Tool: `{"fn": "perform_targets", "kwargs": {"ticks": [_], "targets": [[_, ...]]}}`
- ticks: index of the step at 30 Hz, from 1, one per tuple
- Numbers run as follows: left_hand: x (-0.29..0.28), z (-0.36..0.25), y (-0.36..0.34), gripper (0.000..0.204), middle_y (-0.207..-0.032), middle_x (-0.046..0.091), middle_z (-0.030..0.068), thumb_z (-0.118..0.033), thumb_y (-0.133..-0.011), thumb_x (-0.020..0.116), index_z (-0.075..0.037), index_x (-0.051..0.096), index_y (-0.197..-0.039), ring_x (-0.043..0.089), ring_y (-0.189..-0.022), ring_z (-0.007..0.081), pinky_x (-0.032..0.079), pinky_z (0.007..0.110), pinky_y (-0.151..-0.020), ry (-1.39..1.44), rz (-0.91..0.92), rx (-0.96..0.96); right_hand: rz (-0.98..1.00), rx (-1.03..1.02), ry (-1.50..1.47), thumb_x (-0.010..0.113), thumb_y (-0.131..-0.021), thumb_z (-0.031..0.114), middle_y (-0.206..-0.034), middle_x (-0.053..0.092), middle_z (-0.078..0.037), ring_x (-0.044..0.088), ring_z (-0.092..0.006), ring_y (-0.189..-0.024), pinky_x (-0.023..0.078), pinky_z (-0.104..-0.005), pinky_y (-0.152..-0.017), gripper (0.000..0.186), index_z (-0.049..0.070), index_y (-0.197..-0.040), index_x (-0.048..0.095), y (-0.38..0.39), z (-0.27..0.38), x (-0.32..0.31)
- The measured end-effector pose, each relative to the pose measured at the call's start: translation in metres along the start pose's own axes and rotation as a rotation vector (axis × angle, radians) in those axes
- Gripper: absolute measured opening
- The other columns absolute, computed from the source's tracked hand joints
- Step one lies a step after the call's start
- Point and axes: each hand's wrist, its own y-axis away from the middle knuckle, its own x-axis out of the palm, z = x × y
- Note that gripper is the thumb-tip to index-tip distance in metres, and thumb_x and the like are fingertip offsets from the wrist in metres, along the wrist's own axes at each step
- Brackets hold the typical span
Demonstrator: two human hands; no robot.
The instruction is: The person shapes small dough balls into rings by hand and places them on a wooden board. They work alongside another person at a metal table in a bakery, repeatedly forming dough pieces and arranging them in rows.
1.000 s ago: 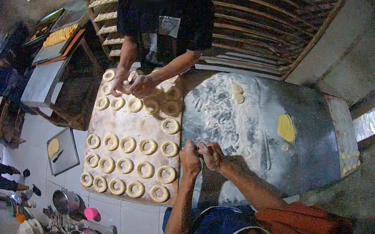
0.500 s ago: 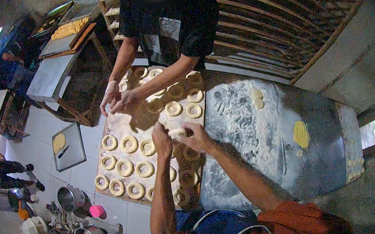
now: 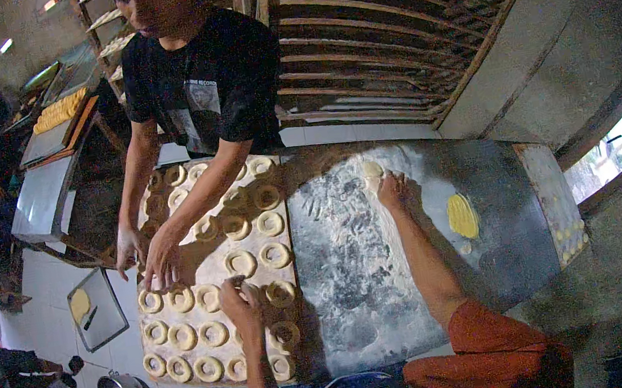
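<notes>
Here's the right hand, just right of the frame's centre, fingers bent, fingertips right at the edge of a pale dough piece on the flour-dusted table; whether they pinch it, I can't tell. Lower left of centre, there's the left hand, fingers loosely curled above a board of dough rings; any pinch there is hidden from me! A co-worker's hands point down over the board's left side.
</notes>
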Motion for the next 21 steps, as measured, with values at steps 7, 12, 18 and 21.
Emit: {"fn": "perform_targets", "kwargs": {"ticks": [7,12,18,21], "targets": [[0.060,-0.091,0.050,0.016,-0.084,0.061,0.0184,-0.010,-0.087,0.053,0.001,0.059,-0.096,0.059,-0.079,0.0349,0.046,0.040,-0.073,0.214,0.081,0.083,0.451,0.284,-1.226,0.074,-0.073,0.007,-0.084,0.059,-0.010,0.062,-0.0223,-0.075,0.052,-0.0369,-0.069,0.032,0.004,-0.096,0.053,0.030,-0.015,-0.025],[0.134,-0.142,0.075,0.038,-0.091,0.066,0.0127,-0.033,-0.095,0.051,0.003,0.062,-0.105,0.062,-0.083,0.0224,0.048,0.033,-0.076,0.757,0.459,-0.406,0.534,0.414,-1.762,0.063,-0.076,-0.003,-0.091,0.057,-0.006,0.059,-0.0165,-0.083,0.052,-0.0318,-0.075,0.026,0.004,-0.099,0.052,0.110,-0.005,-0.112],[0.157,-0.192,0.110,0.048,-0.097,0.067,0.0091,-0.042,-0.093,0.055,0.003,0.064,-0.107,0.062,-0.083,0.0155,0.049,0.031,-0.075,0.836,0.528,-0.381,0.511,0.315,-1.767,0.069,-0.073,0.000,-0.093,0.054,-0.002,0.055,-0.0108,-0.088,0.046,-0.0272,-0.079,0.037,0.005,-0.104,0.050,0.155,-0.034,-0.215],[0.163,-0.214,0.134,0.040,-0.098,0.067,0.0110,-0.030,-0.093,0.059,0.006,0.062,-0.111,0.062,-0.084,0.0153,0.050,0.030,-0.076,0.927,0.592,-0.372,0.453,0.351,-1.714,0.071,-0.072,0.000,-0.095,0.054,-0.003,0.054,-0.0109,-0.089,0.046,-0.0261,-0.078,0.040,0.005,-0.105,0.048,0.164,-0.057,-0.241]]}}
